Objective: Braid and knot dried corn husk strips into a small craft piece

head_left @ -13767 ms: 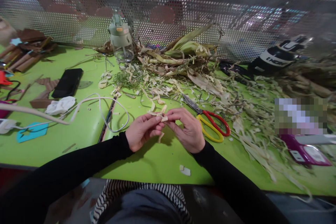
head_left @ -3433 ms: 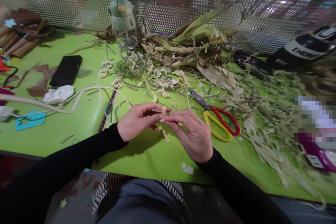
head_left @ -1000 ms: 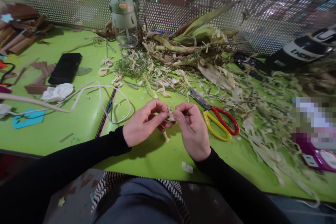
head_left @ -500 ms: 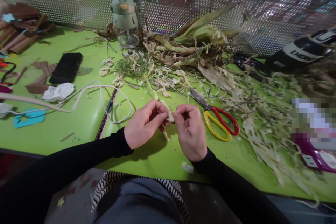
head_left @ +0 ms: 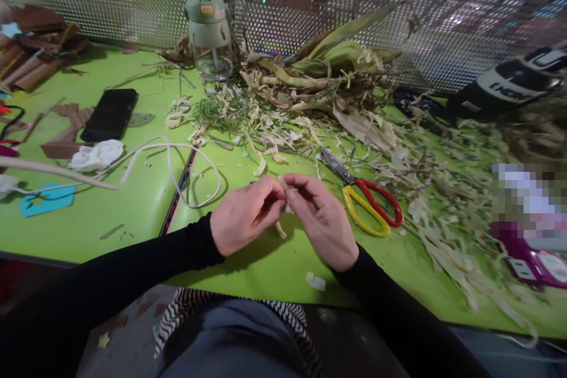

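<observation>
Between my two hands is a narrow pale strip of corn husk (head_left: 280, 230), its lower end hanging down below the fingers. My left hand (head_left: 248, 212) is closed, thumb and fingers pinching the strip. Opposite it, my right hand (head_left: 325, 221) pinches the same strip with its fingertips touching the left ones. Most of the strip is hidden by the fingers. Just right of my right hand lie scissors (head_left: 354, 180) with one red and one yellow handle, blades partly apart. Loose husk shreds (head_left: 261, 130) are strewn beyond my hands.
A heap of dry husks (head_left: 319, 77) and a clear bottle (head_left: 210, 35) stand by the perforated metal screen (head_left: 155, 6). A black bottle (head_left: 505, 85) lies at right. On the left are a phone (head_left: 110, 114), a white cable (head_left: 146, 147) and a blue cutout (head_left: 48, 199).
My fingers have shifted on the strip: my left hand has turned over it, and my right hand has come closer to the left, covering more of the strip.
</observation>
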### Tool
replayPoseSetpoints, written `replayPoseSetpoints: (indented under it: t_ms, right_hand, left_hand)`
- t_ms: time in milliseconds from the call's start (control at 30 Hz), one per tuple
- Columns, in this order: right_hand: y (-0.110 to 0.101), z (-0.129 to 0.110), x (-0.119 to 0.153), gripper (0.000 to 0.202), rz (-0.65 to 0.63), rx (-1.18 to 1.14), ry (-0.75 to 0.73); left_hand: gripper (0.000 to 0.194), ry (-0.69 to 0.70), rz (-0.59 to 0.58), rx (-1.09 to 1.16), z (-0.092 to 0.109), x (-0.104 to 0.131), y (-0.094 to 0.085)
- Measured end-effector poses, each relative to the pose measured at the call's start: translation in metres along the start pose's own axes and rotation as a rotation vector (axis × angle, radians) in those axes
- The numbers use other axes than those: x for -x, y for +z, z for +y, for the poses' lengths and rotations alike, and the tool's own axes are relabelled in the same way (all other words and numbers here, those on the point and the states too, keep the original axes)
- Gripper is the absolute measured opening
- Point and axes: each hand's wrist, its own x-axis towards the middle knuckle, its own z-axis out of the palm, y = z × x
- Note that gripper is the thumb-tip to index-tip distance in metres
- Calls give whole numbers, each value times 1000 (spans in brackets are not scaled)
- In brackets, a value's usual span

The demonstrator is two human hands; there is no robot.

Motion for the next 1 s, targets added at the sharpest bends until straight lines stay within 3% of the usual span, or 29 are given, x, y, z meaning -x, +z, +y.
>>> replayPoseSetpoints:
  t_ms: [367,600,833,1000]
  right_hand:
    - [-5,3,-1,5,-5,6,-175]
    - [-10,-2,-4,6,13,125,-268]
    - [-15,-7,-6,5,-40,280,-353]
    - [-13,-11,-4,7,-49,329,-288]
  left_hand:
    - [21,-244,-8,422,0,-4,-2]
    - [15,-299,-2,583,1,-5,-2]
    - [12,-315,-2,627,2,-6,-3]
    - [16,-310,-10,550,4,-4,-2]
